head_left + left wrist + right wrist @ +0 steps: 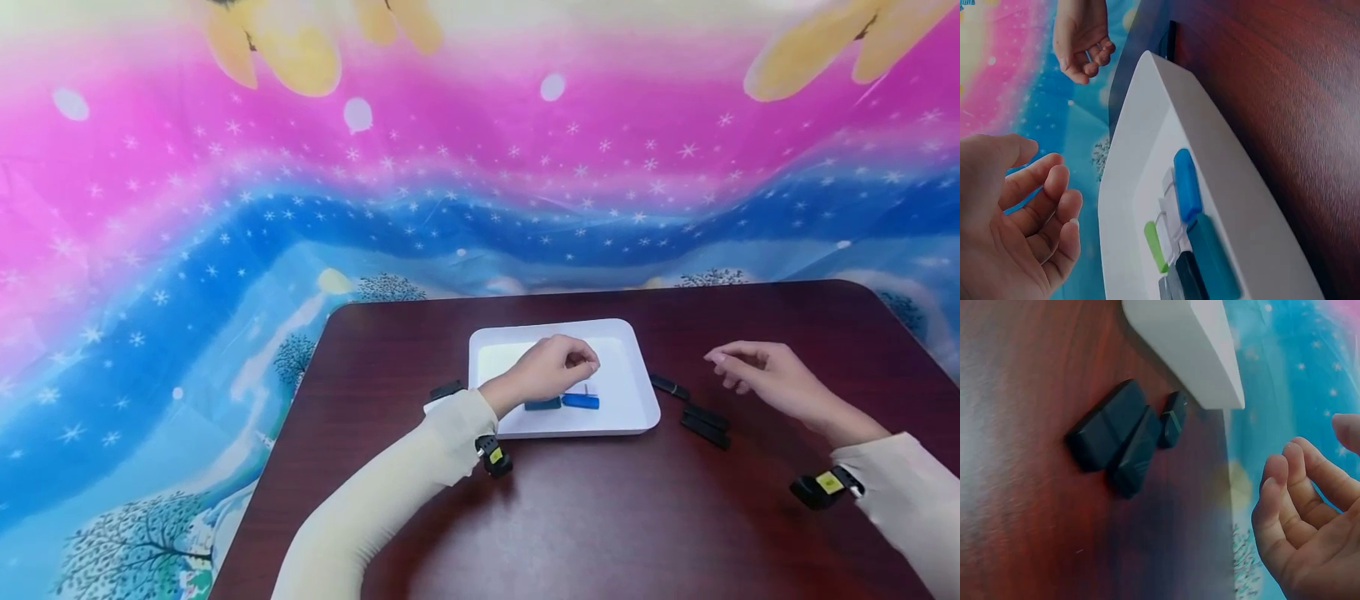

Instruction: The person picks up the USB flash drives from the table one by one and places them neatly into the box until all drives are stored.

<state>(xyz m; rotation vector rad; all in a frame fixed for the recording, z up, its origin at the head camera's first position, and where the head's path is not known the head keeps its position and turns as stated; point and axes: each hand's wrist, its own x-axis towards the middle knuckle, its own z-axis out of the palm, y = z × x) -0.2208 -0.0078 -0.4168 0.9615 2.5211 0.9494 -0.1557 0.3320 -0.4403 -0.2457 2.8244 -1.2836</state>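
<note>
My left hand (553, 368) hovers above the white tray (637, 408), its fingers loosely bent with nothing between them. Inside the tray lie a blue stick-shaped piece (1187, 184), a teal one (1215, 257), a small green one (1155, 246) and a dark one (1190, 275), with pale parts beside them. To the right of the tray, my right hand (783, 385) is raised over the table, empty, fingers slightly bent. Nearest to it are a thick black block (1107, 428), a slimmer black stick (1137, 453) against it, and a small banded black stick (1173, 420).
The dark red-brown table (585, 517) carries everything. Another black item (447, 389) lies just left of the tray, partly hidden by the left sleeve. A printed pink and blue cloth (450, 183) hangs behind the table's far edge.
</note>
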